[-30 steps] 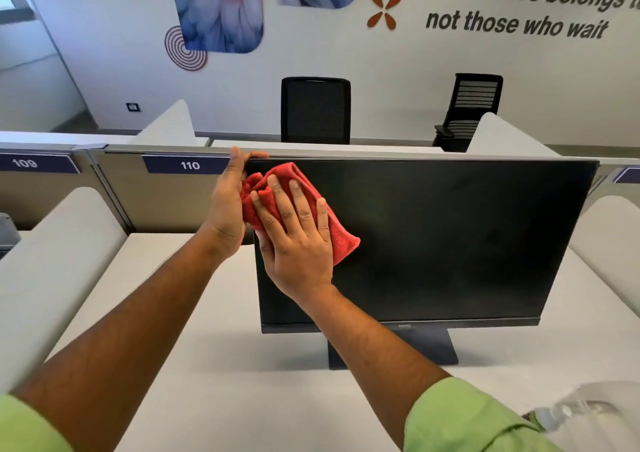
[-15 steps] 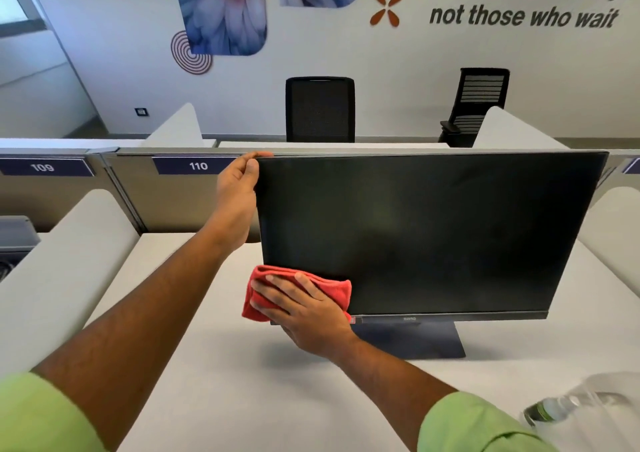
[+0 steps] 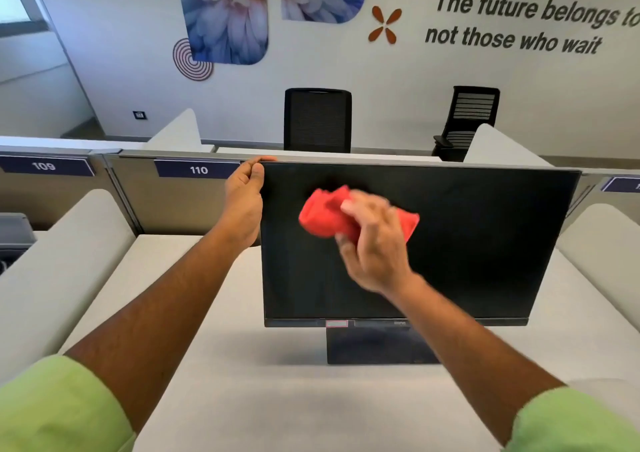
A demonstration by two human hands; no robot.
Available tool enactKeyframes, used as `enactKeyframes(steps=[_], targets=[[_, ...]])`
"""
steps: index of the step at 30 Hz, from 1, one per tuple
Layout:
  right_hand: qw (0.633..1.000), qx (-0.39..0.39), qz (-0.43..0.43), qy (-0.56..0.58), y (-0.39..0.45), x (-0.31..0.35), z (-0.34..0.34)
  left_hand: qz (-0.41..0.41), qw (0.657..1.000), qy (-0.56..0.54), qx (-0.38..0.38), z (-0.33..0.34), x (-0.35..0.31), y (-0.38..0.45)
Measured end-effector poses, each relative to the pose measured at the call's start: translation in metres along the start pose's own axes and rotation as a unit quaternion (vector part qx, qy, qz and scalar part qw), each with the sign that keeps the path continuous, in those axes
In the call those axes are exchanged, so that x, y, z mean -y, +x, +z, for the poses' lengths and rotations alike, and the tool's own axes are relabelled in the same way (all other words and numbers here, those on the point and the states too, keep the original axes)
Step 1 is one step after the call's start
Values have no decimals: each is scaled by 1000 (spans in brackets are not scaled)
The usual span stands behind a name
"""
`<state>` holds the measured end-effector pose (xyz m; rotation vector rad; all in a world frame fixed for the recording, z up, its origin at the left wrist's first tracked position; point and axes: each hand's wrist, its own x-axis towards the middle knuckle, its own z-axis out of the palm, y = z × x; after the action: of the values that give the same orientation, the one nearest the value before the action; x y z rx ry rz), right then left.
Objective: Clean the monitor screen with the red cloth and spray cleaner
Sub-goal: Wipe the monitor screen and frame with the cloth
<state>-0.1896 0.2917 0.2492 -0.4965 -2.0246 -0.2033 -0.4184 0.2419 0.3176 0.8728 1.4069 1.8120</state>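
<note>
A: Where is the monitor (image 3: pixel 467 244)?

B: Centre of the frame, upright on the pale tabletop (image 3: pixel 277 399). The red cloth (image 3: pixel 322 219) is bunched against the upper left part of the dark screen.

A: How should the wiping go?

B: Probably light, overlapping passes, with the frame steadied so the stand does not rock.

A: And the fingers?

B: The right hand (image 3: pixel 374 254) curls loosely over the cloth, blurred, pressing it to the glass. The left hand (image 3: pixel 242 202) pinches the monitor's upper left corner, fingers closed on the edge. No spray bottle shows.
</note>
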Motion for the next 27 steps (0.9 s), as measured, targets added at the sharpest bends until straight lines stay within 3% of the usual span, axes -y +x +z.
enactKeyframes(steps=[3, 7, 13, 17, 21, 24, 27], targets=[[996, -49, 21, -69, 49, -29, -16, -12, 999, 20, -22, 5, -1, -2], [998, -16, 40, -44, 59, -45, -18, -10, 999, 26, -45, 8, 0, 1], [998, 44, 25, -28, 9, -35, -8, -4, 999, 16, -50, 10, 3, 3], [992, 122, -20, -8, -72, -14, 15, 0, 998, 22, -51, 10, 5, 4], [966, 249, -65, 4, -148, 3, 28, -1, 998, 28, -49, 7, 4, 3], [944, 319, -82, 15, -165, 10, 24, -5, 998, 28, -51, 4, 3, 0], [916, 368, -154, 34, -148, 4, 3, -10, 998, 29, -46, 6, 2, -2]])
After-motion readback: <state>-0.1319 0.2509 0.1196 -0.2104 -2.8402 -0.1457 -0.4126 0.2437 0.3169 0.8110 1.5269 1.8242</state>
